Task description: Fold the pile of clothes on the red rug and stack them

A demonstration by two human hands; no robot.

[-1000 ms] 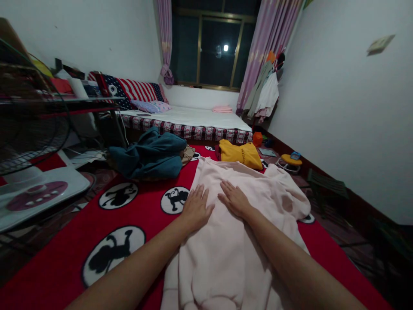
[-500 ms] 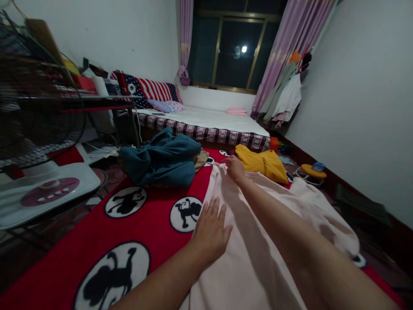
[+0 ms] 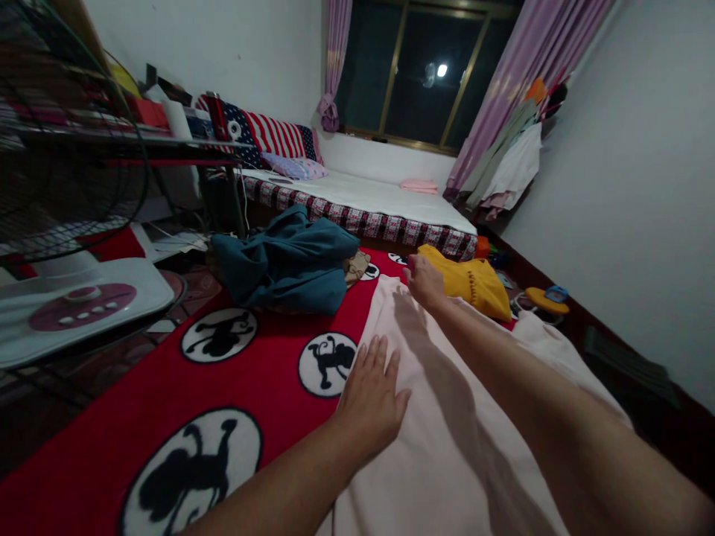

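Observation:
A pale pink garment (image 3: 413, 447) lies spread over a red blanket (image 3: 268, 372) printed with dark monkey figures in white circles. My left hand (image 3: 373, 398) rests flat on the garment's left side, fingers stretched out. Over its far end, my right hand (image 3: 424, 281) has its fingers curled in, with no cloth visibly drawn up into them; a shadow falls on the fabric below. Just beyond the right hand is a folded yellow garment (image 3: 474, 283). A bunched teal garment (image 3: 290, 260) sits further left, with a bit of beige cloth (image 3: 356, 268) against it.
To the left stand a fan (image 3: 83, 298) with a white base and a cluttered desk (image 3: 184, 145). A low bed (image 3: 357, 190) runs beneath the window. On the right are hanging clothes (image 3: 514, 164) and a small yellow stool (image 3: 546, 300) by the wall.
My right hand has come off the pink garment's far edge and its fingers have curled in. My left hand stays flat on the cloth. The view has tilted slightly.

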